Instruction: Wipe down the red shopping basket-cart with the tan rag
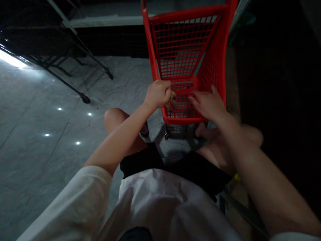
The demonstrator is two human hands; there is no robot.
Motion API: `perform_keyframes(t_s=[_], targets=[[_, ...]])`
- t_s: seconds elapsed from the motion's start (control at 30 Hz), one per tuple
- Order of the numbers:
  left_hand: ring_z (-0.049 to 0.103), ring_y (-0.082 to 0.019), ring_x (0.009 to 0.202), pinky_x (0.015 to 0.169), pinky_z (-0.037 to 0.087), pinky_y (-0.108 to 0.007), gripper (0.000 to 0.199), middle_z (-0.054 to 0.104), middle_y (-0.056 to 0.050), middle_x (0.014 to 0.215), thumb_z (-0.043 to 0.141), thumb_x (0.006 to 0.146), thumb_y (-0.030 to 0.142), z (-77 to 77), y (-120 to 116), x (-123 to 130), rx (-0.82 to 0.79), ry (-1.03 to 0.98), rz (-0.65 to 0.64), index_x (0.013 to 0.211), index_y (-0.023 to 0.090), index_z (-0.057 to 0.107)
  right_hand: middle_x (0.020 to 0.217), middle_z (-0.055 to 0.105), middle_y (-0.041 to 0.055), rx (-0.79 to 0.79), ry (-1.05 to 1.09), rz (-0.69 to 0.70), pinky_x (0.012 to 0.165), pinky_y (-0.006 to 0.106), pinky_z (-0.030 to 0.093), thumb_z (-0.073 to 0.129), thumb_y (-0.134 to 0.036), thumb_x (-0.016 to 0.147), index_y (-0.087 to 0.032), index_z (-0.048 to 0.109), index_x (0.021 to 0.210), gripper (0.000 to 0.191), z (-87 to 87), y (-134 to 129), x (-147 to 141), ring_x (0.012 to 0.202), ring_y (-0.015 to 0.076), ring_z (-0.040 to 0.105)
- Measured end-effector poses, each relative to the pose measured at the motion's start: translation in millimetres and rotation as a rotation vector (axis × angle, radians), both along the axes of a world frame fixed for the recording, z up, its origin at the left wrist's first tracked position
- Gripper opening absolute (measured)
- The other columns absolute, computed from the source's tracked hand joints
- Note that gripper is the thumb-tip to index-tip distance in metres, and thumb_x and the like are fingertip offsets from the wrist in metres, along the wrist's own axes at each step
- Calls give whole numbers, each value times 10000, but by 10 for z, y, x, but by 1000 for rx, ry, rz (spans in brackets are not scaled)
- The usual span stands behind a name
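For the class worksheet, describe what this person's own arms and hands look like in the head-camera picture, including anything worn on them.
The left hand and right hand are bare, with no gloves, and no watch or bracelet shows on either wrist. The forearms are bare too. The left sleeve is white, wide and loose, ending in a plain open hem. The right sleeve is also white, only just in view at the bottom edge.

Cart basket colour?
Red, with a square grid pattern: the cart basket. Shows best in the head view.
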State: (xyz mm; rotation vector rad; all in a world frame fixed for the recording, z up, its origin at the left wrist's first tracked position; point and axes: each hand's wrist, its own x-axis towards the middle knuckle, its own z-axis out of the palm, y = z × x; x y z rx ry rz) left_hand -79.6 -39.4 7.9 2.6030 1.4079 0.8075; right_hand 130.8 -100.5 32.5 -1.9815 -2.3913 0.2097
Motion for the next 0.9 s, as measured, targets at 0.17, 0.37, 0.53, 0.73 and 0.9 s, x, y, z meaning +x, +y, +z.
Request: perform_keyframes(t_s=[0.17,0.37,0.53,0.73,0.9], targets=[[619,-219,826,758,456,-349,216,660,-58,799,399,876,192,2,52,118,24,-42,83,708,211,533,960,717,187,-25,-77,-160,719,408,448,94,-464,988,-151,706,1084,694,-89,-380,-261,909,337,676],[620,-199,778,802,446,-368,160,675,-27,789,465,875,240,-38,-526,426,63,133,-28,772,221,586,953,728,149,20,-140,-135,654,351,397,236,-418,970,-201,718,1088,542,-95,-202,-27,854,310,674],[640,-214,827,827,437,-392,171,691,-52,871,445,917,262,-34,-654,595,63,157,-23,906,200,604,918,726,153,37,-193,-124,655,333,388,274,-368,965,-165,751,1014,520,-103,14,110,825,268,658],[642,-216,821,836,414,-400,263,704,-28,812,381,949,260,132,-30,254,17,287,-95,909,216,637,880,714,167,75,-199,-32,699,352,410,295,-365,952,-135,762,960,521,-172,138,176,873,287,642],[539,-192,812,848,395,-398,248,692,-17,867,414,929,300,309,684,-192,-69,379,174,958,253,656,838,712,160,109,-163,-5,666,351,378,315,-373,932,-135,761,925,505,-253,177,121,816,277,627]])
